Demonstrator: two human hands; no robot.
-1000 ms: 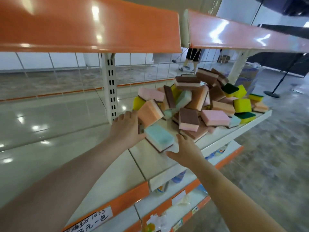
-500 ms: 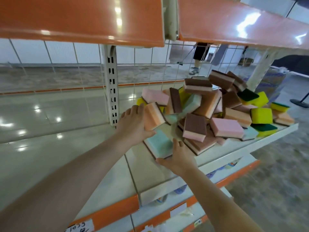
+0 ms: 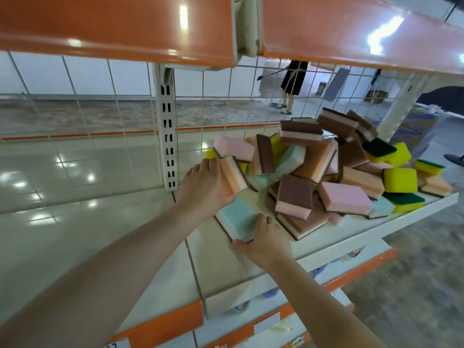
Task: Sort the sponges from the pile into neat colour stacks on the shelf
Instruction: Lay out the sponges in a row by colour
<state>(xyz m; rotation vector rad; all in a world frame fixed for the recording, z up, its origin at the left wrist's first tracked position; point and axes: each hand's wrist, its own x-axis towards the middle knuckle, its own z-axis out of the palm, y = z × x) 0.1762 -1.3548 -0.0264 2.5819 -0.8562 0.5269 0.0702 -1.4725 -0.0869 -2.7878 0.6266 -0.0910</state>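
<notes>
While the left hand (image 3: 204, 187) curls its grip round an orange sponge (image 3: 232, 178) tilted at the near-left edge of the pile (image 3: 326, 169), the right hand (image 3: 266, 241) pinches the near corner of a mint-green sponge (image 3: 237, 219) lying flat on the cream shelf (image 3: 221, 262), thumb under its front edge and fingers on top. Behind them the pile is a jumble of pink, brown, orange, mint and yellow-green sponges heaped against the wire grid back (image 3: 125, 101), to the right of the slotted upright (image 3: 168, 136).
</notes>
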